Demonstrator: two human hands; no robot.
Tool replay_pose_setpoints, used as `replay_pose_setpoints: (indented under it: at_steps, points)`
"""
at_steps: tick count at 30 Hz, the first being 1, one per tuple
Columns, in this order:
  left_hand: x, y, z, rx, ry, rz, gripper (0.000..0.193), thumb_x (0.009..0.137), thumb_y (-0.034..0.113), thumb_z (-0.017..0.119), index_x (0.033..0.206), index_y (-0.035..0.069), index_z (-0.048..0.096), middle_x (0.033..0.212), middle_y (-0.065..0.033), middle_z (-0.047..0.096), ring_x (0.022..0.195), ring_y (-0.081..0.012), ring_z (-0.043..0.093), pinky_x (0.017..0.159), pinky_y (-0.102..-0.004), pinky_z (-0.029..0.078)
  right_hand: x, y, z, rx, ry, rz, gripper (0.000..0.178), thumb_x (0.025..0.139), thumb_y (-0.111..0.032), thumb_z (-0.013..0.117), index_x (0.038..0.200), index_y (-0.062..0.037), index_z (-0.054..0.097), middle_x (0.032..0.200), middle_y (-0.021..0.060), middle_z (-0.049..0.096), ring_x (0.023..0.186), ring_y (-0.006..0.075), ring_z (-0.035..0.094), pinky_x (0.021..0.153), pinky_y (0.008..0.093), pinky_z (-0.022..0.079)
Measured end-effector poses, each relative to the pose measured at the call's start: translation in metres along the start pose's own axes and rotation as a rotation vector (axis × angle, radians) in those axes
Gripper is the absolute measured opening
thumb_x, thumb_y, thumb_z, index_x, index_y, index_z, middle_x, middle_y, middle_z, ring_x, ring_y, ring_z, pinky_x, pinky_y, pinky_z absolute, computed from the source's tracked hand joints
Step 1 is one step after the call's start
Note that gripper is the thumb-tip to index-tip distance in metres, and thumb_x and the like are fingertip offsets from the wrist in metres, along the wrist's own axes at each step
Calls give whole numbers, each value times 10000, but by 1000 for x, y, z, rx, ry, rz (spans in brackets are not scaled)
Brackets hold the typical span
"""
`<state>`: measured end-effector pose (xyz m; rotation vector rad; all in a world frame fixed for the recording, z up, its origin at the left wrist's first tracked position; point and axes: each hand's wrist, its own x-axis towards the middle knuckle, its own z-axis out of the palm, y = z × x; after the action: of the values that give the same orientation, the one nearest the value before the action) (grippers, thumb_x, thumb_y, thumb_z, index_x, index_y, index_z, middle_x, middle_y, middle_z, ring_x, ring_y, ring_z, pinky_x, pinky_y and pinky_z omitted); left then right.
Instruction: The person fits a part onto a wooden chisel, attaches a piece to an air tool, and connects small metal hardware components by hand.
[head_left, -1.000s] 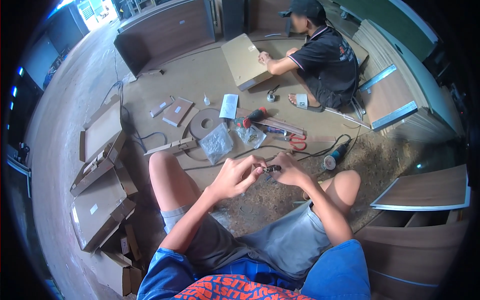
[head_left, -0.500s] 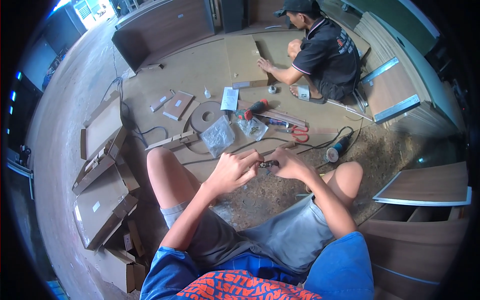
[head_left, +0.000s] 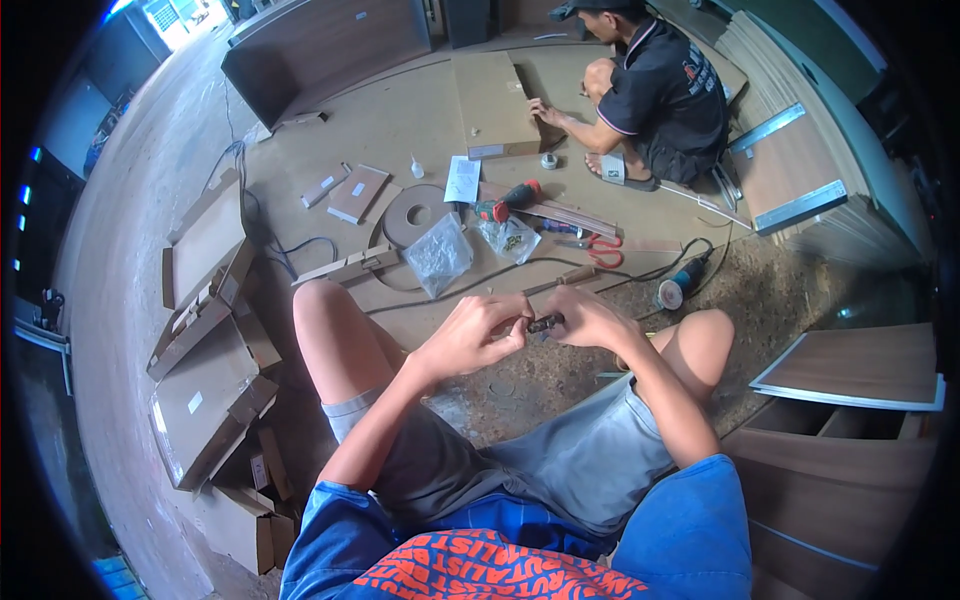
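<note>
A small dark piece with a metallic look (head_left: 543, 324) is held between my hands, above the floor between my bent knees. My left hand (head_left: 472, 334) is closed, its thumb and fingertips pinching the near end of the piece. Around the other end, my right hand (head_left: 592, 320) is closed too. The fingers cover much of the piece, so its exact kind does not show. Beyond my hands lie a clear plastic bag (head_left: 438, 255) and a second clear bag with small brass-coloured parts (head_left: 508, 240).
A red-and-dark power drill (head_left: 510, 202), red-handled scissors (head_left: 605, 252), an angle grinder (head_left: 682, 284) and a brown strip roll (head_left: 392, 222) lie ahead. Opened cardboard boxes (head_left: 205, 385) stand left, brown panels (head_left: 850, 365) right. A co-worker (head_left: 670, 100) squats beside a cardboard-coloured panel (head_left: 490, 100).
My hands have shifted slightly right, still holding the small dark piece. The co-worker's hand has moved a little along the panel's edge. The view has tilted slightly.
</note>
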<state>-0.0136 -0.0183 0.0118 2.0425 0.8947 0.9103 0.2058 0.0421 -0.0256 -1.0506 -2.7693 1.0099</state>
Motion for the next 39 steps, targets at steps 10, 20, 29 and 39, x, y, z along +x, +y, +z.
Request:
replay_pose_setpoints:
  at_steps: [10,20,29,39]
  points:
    - [4,2,-9,165,-71,-89,180,731,159,597,832,11,607,647,-139,548,561,-304,538,533,-380,421,5,4,7,-33,-18,2,213,763,-191,625,877,-12,652,901,204,624,872,390,611,768,470,487]
    - [4,-15,19,346,-321,-91,152,754,169,600,825,42,557,723,-131,605,658,-338,585,583,-417,457,11,5,24,-93,-317,240,217,755,-120,608,956,-80,679,924,169,672,887,354,640,758,454,508]
    - [4,-18,22,351,-364,-119,142,756,135,611,840,45,539,776,-120,614,675,-324,595,590,-413,462,13,3,21,-171,-404,348,272,753,-91,640,1022,-56,661,1091,167,648,999,331,635,805,422,523]
    - [2,-16,22,444,-416,-146,166,817,188,614,920,65,570,808,-112,642,718,-320,627,619,-425,495,13,0,18,-159,-452,381,289,767,-117,638,1047,-46,653,1123,157,639,1017,331,627,813,416,522]
